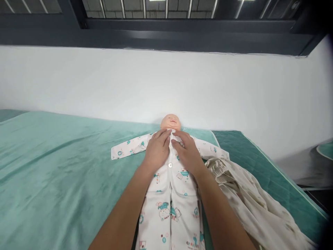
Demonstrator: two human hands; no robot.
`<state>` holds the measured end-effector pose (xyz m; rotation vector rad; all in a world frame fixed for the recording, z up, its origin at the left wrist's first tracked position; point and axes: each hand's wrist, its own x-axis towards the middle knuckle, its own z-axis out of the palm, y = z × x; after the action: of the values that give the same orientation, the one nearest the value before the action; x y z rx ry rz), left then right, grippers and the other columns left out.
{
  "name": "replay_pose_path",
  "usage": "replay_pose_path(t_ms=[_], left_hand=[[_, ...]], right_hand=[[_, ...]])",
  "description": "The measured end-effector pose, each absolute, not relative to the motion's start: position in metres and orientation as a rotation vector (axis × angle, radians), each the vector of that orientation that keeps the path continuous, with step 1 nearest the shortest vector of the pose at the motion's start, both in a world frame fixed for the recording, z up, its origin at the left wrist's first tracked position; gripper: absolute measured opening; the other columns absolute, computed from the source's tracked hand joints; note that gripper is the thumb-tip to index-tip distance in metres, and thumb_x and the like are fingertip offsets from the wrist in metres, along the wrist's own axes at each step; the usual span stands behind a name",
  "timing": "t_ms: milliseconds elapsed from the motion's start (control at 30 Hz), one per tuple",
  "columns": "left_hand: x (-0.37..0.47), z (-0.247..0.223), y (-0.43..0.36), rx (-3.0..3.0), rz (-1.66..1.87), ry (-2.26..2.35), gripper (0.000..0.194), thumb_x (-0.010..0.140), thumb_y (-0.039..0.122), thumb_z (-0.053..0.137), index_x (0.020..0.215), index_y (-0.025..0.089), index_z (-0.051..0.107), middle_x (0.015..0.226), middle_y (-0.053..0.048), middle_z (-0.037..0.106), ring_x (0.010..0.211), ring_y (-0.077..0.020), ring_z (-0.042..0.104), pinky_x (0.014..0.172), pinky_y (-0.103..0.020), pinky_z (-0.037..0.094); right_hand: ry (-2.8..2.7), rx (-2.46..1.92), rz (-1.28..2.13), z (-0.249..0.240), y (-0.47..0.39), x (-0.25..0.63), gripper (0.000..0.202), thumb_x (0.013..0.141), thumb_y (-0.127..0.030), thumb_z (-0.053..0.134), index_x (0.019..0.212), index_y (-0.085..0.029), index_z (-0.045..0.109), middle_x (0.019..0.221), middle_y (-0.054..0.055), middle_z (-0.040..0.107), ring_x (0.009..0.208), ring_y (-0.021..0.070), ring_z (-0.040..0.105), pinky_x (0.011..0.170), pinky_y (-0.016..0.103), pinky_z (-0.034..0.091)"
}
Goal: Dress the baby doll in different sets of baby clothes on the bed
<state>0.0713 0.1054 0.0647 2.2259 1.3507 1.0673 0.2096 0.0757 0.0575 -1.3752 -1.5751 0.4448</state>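
A baby doll [171, 121] lies on its back, head toward the wall, wearing a white printed pajama top [162, 182]. Both sleeves spread out to the sides. Matching printed pants [156, 211] cover the lower part. My left hand [158, 147] is at the collar, fingers bent together on the left front edge. Opposite it, my right hand [187, 151] has its thumb and index finger closing on the right front edge near the neck. A round button [170, 165] shows on the front below my hands. The fingertips partly hide the cloth they hold.
A crumpled cream-coloured garment [249, 194] with a gathered waistband lies to the right, against the right sleeve. Green bedding [78, 180] spreads under the doll, with a darker quilted mat [234, 142] at right. Behind stand a white wall [117, 83] and a dark barred window frame [182, 38].
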Motion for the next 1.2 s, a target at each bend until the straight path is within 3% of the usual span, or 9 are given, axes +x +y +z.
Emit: replay_pose_path(t_ms=[233,433,667,800,1067,1200], left_hand=[[0.071,0.064,0.106,2.251,1.071,1.358,0.043,0.100,0.027,0.033,0.134,0.025,0.058,0.142,-0.007,0.055,0.134,-0.0234,0.047,0.114,-0.044,0.036],[0.071,0.065,0.105,2.271,1.058,1.350,0.044,0.100,0.024,0.032,0.136,0.022,0.056,0.142,-0.008,0.055,0.132,-0.0231,0.049,0.112,-0.043,0.038],[0.071,0.067,0.101,2.266,1.030,1.367,0.043,0.099,0.024,0.033,0.131,0.028,0.061,0.142,-0.006,0.054,0.134,-0.0243,0.047,0.112,-0.045,0.038],[0.072,0.067,0.101,2.251,1.007,1.383,0.042,0.099,0.024,0.033,0.127,0.030,0.064,0.142,-0.006,0.054,0.135,-0.0255,0.046,0.112,-0.047,0.038],[0.070,0.072,0.099,2.101,1.264,1.271,0.026,0.095,0.024,0.046,0.110,0.023,0.068,0.121,-0.004,0.067,0.120,-0.0208,0.057,0.108,-0.038,0.042],[0.066,0.070,0.087,2.154,1.310,1.292,0.025,0.095,0.022,0.046,0.105,0.023,0.070,0.120,-0.004,0.067,0.120,-0.0204,0.056,0.109,-0.039,0.041]], right_hand=[[-1.695,-1.319,0.298,0.053,0.079,0.212,0.029,0.095,-0.035,0.047,0.120,-0.029,0.060,0.132,0.006,0.059,0.128,0.0240,0.050,0.110,0.048,0.036],[-1.998,-1.226,0.134,0.050,0.080,0.218,0.032,0.098,-0.028,0.038,0.119,-0.027,0.063,0.136,0.009,0.059,0.138,0.0283,0.040,0.112,0.056,0.030],[-1.503,-1.407,0.437,0.055,0.077,0.208,0.034,0.089,-0.039,0.053,0.120,-0.026,0.059,0.128,0.007,0.061,0.121,0.0270,0.053,0.103,0.049,0.041],[-1.417,-1.419,0.533,0.057,0.076,0.206,0.041,0.085,-0.041,0.057,0.123,-0.024,0.057,0.128,0.008,0.061,0.121,0.0281,0.052,0.102,0.048,0.042],[-1.333,-1.293,0.573,0.064,0.068,0.211,0.024,0.087,-0.034,0.055,0.105,-0.024,0.066,0.115,0.005,0.068,0.110,0.0232,0.060,0.099,0.040,0.045],[-1.446,-1.238,0.439,0.063,0.054,0.208,0.018,0.088,-0.028,0.054,0.099,-0.025,0.067,0.119,0.003,0.068,0.116,0.0222,0.059,0.106,0.041,0.041]])
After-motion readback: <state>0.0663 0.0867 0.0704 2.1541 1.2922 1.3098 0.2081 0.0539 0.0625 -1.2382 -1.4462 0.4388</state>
